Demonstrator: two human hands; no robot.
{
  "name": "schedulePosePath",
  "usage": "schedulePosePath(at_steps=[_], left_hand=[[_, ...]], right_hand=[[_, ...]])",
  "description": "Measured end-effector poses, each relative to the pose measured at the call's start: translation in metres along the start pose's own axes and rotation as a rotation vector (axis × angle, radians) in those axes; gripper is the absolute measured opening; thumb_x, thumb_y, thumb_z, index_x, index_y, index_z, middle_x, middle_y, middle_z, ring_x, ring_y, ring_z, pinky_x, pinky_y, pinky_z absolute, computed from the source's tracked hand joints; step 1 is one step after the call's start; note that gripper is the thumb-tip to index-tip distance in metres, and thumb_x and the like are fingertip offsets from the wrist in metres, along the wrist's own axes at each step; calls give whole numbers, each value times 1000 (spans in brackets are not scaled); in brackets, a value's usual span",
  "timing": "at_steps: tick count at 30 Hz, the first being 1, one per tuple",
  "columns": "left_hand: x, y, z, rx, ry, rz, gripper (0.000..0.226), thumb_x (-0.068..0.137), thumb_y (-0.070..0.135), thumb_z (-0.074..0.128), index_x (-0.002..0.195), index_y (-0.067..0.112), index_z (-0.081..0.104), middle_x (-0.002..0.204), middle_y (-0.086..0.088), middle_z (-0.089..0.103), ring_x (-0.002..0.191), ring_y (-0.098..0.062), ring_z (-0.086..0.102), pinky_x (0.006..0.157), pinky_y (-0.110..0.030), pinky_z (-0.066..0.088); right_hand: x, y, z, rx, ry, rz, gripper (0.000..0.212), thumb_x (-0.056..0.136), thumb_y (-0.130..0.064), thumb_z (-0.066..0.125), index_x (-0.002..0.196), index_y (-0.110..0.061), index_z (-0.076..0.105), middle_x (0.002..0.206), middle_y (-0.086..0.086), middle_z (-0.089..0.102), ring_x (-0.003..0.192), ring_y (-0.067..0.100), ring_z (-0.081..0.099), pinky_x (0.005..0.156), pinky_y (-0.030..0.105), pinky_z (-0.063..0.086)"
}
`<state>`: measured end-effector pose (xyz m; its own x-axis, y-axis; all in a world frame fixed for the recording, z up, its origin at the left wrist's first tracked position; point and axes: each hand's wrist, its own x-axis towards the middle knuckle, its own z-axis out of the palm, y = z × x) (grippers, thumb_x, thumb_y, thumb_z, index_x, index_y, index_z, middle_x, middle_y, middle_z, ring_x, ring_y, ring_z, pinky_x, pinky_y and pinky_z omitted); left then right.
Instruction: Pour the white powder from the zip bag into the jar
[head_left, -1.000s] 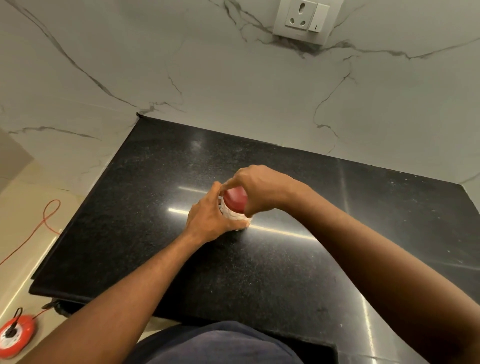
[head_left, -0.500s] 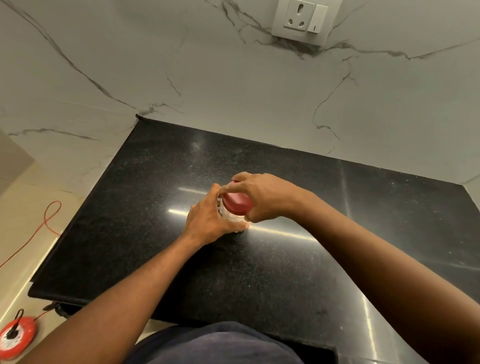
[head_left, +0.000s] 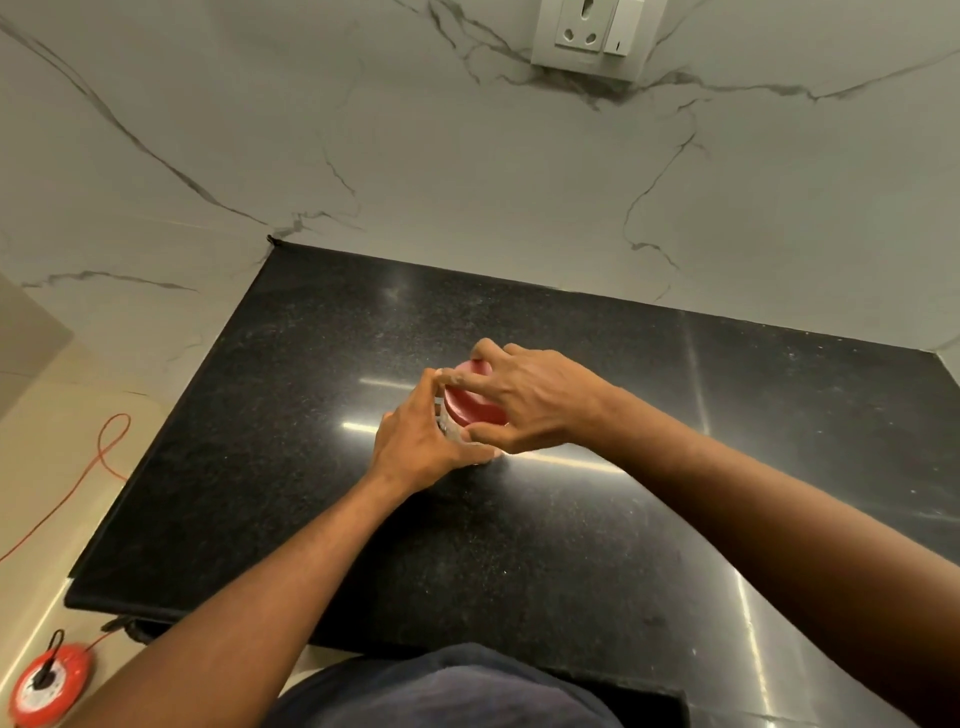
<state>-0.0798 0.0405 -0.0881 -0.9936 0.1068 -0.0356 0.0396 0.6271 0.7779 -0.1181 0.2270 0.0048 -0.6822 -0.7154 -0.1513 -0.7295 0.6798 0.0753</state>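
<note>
A small clear jar stands on the black granite counter, near its middle. My left hand wraps around the jar's body from the left and hides most of it. A round red lid sits on top of the jar. My right hand grips that lid from the right, fingers spread over its rim and top. No zip bag shows anywhere in the view.
A marble wall rises behind the counter, with a white socket and switch plate at the top. On the floor at the left lie a red cable reel and an orange cord. The counter's left edge drops to the floor.
My right hand has rotated on the red lid, its fingers now spread further over the top. My left hand and the jar stay in place.
</note>
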Motion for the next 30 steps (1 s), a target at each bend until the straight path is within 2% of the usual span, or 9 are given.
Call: schedulePosePath(at_steps=[5, 12, 15, 18, 19, 21, 23, 27, 30], left_hand=[[-2, 6, 4, 16, 12, -7, 83, 49, 72, 91, 106, 39, 41, 96, 25, 63, 91, -12, 69, 79, -41, 57], [-1, 4, 4, 0, 4, -18, 83, 45, 72, 91, 100, 41, 36, 94, 20, 68, 86, -10, 70, 69, -37, 56], [-2, 0, 4, -81, -33, -11, 85, 48, 68, 94, 110, 44, 42, 107, 19, 69, 95, -5, 70, 72, -32, 59], [-4, -5, 3, -190, -88, 16, 92, 55, 61, 96, 129, 42, 44, 127, 16, 66, 114, -4, 66, 90, -27, 58], [-4, -6, 2, -206, -91, 24, 92, 56, 58, 96, 131, 42, 45, 128, 20, 63, 116, 1, 64, 92, -22, 55], [-3, -8, 1, -221, -89, 39, 90, 58, 52, 95, 133, 42, 47, 126, 28, 60, 115, 15, 57, 89, -9, 47], [4, -9, -3, -227, -87, 42, 90, 61, 42, 98, 137, 41, 49, 125, 28, 59, 114, 18, 55, 86, -5, 44], [36, -4, -22, -205, -66, 55, 94, 66, 32, 99, 146, 32, 49, 130, 19, 60, 115, 6, 58, 90, -11, 43], [71, 4, -38, -188, -36, 69, 93, 69, 17, 97, 149, 21, 50, 138, 2, 64, 122, -11, 60, 99, -24, 50]], right_hand=[[4, 13, 9, 219, 55, 64, 88, 84, -79, 60, 153, -28, 42, 128, 6, 46, 82, 20, 55, 66, 29, 46], [5, -2, 24, 213, 195, 227, 92, 75, -87, 54, 142, -24, 52, 117, 5, 50, 71, 27, 64, 60, 34, 53], [-4, -8, 37, 371, 281, 315, 96, 73, -91, 50, 147, -30, 44, 123, 0, 50, 90, 23, 65, 68, 31, 50], [-21, -17, 62, 690, 295, 429, 114, 70, -88, 66, 160, -37, 19, 148, -3, 47, 126, 17, 56, 98, 37, 49], [-24, -22, 70, 811, 301, 461, 115, 68, -83, 73, 160, -38, 19, 154, -7, 46, 133, 12, 52, 105, 35, 46], [-26, -33, 84, 1029, 369, 504, 105, 67, -71, 84, 152, -44, 30, 146, -25, 50, 129, -6, 52, 109, 27, 47], [-23, -36, 91, 1132, 459, 537, 92, 68, -62, 90, 142, -47, 38, 134, -35, 53, 123, -13, 54, 103, 22, 50], [0, -22, 78, 1138, 605, 561, 87, 67, -68, 88, 139, -41, 47, 125, -38, 58, 119, -13, 58, 92, 7, 48], [28, -6, 63, 1129, 660, 575, 90, 67, -69, 87, 141, -33, 49, 123, -28, 61, 112, -16, 60, 88, 3, 47]])
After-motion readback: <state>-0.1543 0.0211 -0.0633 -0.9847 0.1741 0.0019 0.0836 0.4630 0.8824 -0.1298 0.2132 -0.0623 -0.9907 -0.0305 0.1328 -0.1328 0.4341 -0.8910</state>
